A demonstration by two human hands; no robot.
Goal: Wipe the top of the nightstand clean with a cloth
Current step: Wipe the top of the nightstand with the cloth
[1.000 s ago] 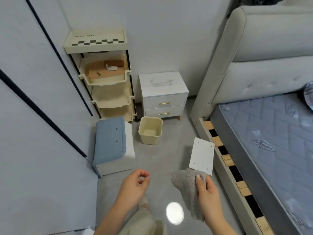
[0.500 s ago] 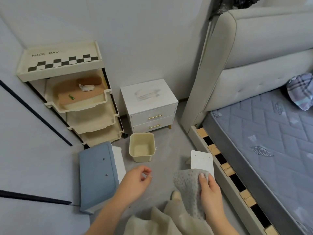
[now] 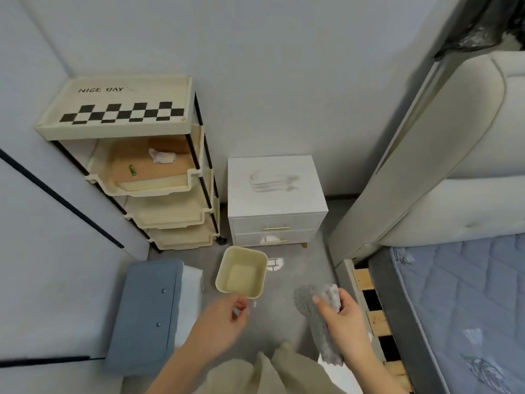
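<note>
The white nightstand [image 3: 272, 203] with two gold-handled drawers stands against the far wall, between a shelf cart and the bed's headboard. Its top carries a smeared patch of pale marks [image 3: 273, 182]. My right hand [image 3: 345, 322] is closed around a bunched grey textured cloth [image 3: 318, 317], which hangs down over the floor well short of the nightstand. My left hand [image 3: 220, 325] hovers low beside it, fingers loosely curled with thumb and forefinger nearly touching, holding nothing.
A cream four-tier cart [image 3: 147, 172] stands left of the nightstand. A cream bin [image 3: 241, 273] sits on the grey floor in front of it. A blue-topped box [image 3: 145, 317] lies at left. The bed [image 3: 460, 302] with exposed slats runs along the right.
The view has moved closer to the nightstand and tilted. My right hand has bunched the cloth tighter and now covers the white board on the floor. My left hand stays low.
</note>
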